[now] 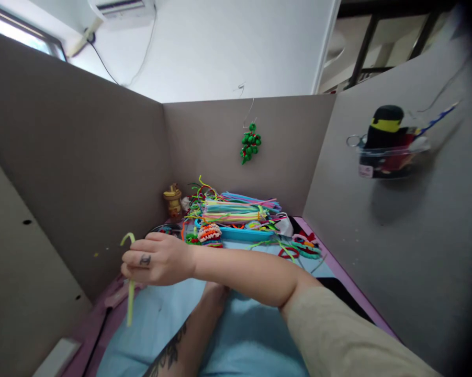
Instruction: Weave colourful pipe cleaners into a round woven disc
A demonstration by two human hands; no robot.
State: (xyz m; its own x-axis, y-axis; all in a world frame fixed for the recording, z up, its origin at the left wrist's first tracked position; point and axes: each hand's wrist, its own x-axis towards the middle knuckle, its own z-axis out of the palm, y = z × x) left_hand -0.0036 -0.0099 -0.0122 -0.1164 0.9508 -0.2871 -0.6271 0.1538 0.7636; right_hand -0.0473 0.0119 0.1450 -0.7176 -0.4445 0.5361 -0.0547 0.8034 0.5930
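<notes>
The right hand [157,260] is closed around a lime-green pipe cleaner [130,299]. Its long axis stands nearly upright, the hooked top above the fingers and the longer end hanging below. The left hand is hidden under that arm; its state I cannot tell.

A partitioned craft desk: grey cubicle walls [82,173], heaped pipe cleaners [236,209], hanging green bead ornament [250,143].

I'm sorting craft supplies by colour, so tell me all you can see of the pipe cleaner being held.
The pipe cleaner is a thin, fuzzy, yellow-green stem. Its top curls into a small hook above the fist; the rest hangs nearly straight down over the light blue mat. The right hand, reaching across the body, grips it mid-length in a closed fist. Nothing else touches it.
</notes>
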